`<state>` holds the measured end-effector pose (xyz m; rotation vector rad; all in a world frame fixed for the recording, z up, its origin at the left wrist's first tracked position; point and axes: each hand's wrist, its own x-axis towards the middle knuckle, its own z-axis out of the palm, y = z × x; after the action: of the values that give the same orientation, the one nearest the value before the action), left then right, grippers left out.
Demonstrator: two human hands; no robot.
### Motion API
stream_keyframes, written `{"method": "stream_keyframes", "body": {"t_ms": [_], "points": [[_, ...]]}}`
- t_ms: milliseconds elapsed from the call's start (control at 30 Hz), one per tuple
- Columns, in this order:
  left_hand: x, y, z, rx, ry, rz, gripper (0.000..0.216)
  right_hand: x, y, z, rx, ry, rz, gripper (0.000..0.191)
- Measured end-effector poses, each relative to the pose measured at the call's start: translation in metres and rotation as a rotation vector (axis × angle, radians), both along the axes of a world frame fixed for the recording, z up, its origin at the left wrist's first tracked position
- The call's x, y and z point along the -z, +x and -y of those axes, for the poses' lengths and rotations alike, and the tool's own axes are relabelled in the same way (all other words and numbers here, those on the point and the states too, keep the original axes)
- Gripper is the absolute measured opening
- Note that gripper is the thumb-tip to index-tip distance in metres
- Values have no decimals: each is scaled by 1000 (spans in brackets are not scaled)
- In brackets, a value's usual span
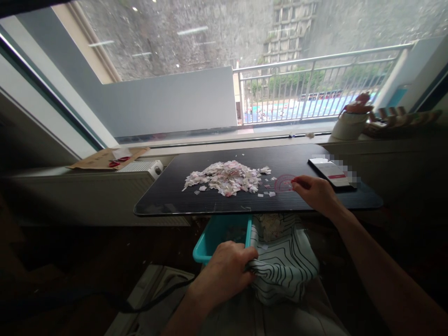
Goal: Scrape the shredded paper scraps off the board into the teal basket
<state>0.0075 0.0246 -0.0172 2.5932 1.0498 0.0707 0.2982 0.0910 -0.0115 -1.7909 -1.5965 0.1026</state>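
Note:
My right hand (317, 192) pinches the edge of a pink see-through protractor (283, 183) just over the right part of the dark tabletop (168, 198). Several small paper scraps lie beside the protractor, and a large heap of torn paper scraps (229, 177) covers the table's middle. Below the front edge, my left hand (227, 266) is closed on the bunched edge of a white cloth with black wavy lines (287, 268). More scraps (271, 227) rest in that cloth. Against the left hand stands a turquoise bin (199, 252); its contents are dim.
A phone (332, 172) with a lit screen lies at the table's right. Left of the table, a brown paper bag (94, 159) rests by a white radiator (142, 169). A light pot (350, 123) and a woven tray (399, 122) sit on the windowsill.

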Motion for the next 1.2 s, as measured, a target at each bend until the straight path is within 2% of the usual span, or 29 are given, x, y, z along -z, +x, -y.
{"method": "stream_keyframes", "body": {"t_ms": [533,667,800,933,1033,1200], "points": [[1,0,0,5,7,0,4,-1,-3,0,26,11,54,27],[2,0,0,7,16,-5,3,-3,-5,2,-20,-2,15,25],[1,0,1,5,12,-11,2,-5,-8,3,29,-2,72,25],[0,0,0,6,12,-19,3,-6,-11,5,-34,-1,29,25],[-1,1,0,8,-3,-33,4,-7,-11,7,-12,-16,92,24],[-3,1,1,9,-6,-43,7,-8,-17,7,-71,45,45,25]]}}
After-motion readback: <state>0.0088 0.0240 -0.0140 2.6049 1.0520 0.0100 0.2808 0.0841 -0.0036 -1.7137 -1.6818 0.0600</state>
